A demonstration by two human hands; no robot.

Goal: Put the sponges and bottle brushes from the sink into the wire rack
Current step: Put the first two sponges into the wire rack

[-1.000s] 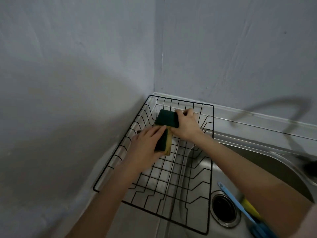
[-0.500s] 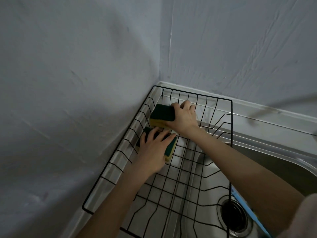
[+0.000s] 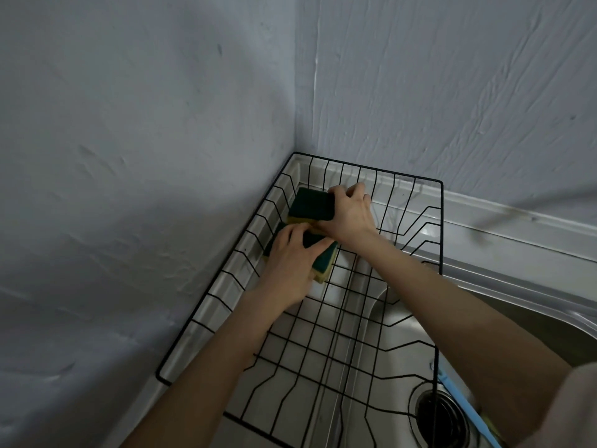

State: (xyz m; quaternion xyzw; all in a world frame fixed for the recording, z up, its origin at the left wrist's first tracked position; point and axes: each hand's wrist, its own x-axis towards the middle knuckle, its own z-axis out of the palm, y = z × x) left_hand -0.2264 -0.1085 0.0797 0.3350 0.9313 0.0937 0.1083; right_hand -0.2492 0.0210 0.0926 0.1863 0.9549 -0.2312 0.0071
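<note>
A black wire rack (image 3: 440, 221) sits in the corner against two walls, partly over the steel sink. Two green-and-yellow sponges lie at its far left end. My right hand (image 3: 349, 211) grips the far sponge (image 3: 310, 205) by its right side. Just in front of it, my left hand (image 3: 287, 270) presses down on the near sponge (image 3: 324, 266), covering most of it. A light blue brush handle (image 3: 465, 405) pokes out in the sink at the lower right, its head hidden by my right arm.
The sink basin (image 3: 549, 324) with its round drain (image 3: 442, 415) lies to the right, below the rack. Grey walls close in on the left and behind. The faucet's shadow falls on the right wall.
Both hands have lowered the sponges from above the rack down onto its floor at the far left end. My view has tilted down and closer.
</note>
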